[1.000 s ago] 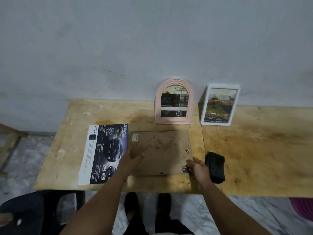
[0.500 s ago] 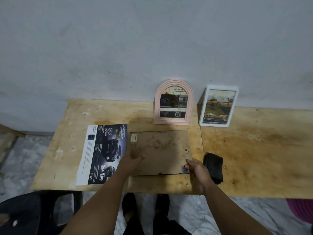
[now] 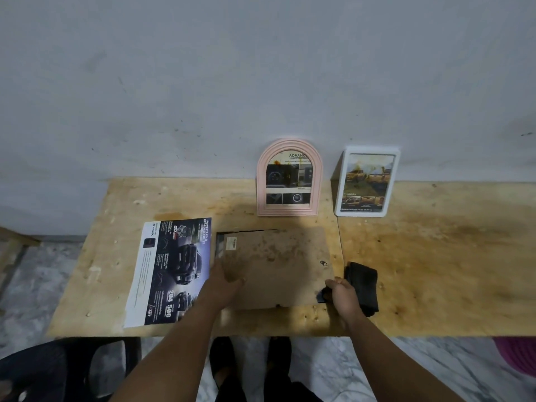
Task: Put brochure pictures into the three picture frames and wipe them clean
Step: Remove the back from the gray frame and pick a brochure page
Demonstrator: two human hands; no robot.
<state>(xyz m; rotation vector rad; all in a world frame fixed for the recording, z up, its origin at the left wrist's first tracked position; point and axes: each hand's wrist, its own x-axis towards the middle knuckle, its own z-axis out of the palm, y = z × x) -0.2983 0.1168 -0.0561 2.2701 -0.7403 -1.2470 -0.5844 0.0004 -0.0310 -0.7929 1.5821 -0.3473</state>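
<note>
Step in hand: I judge I am opening the back of the third frame [image 3: 272, 268], which lies face down on the table [image 3: 435, 271], in front of me, between the brochure [image 3: 174, 271] and the black cloth [image 3: 362, 285].
Left hand [image 3: 223, 282]: it rests flat on the backing board near its left edge, fingers relaxed and pressing down.
Right hand [image 3: 339, 294]: its fingers are curled and pinch a small dark clip or tab at the lower right corner of the frame.
Backing board: it sits a little skewed, and a dark gap shows along the top left edge.
Other frames: the pink arched frame [image 3: 289, 177] and the white frame [image 3: 367, 181] stand against the wall, both already with pictures.
Risk: if I pull the tab too hard, it can bend or break; if the left hand lifts, the frame can slide toward the table edge. The glass under the board may slip out when it comes free.
Writing: on the brochure I read "POWERTRAIN & OFF-ROAD ABILITY", "204" and "500"; in the pink frame "ADVANC", cut by the arch. The small label on the board is too small to read.
</note>
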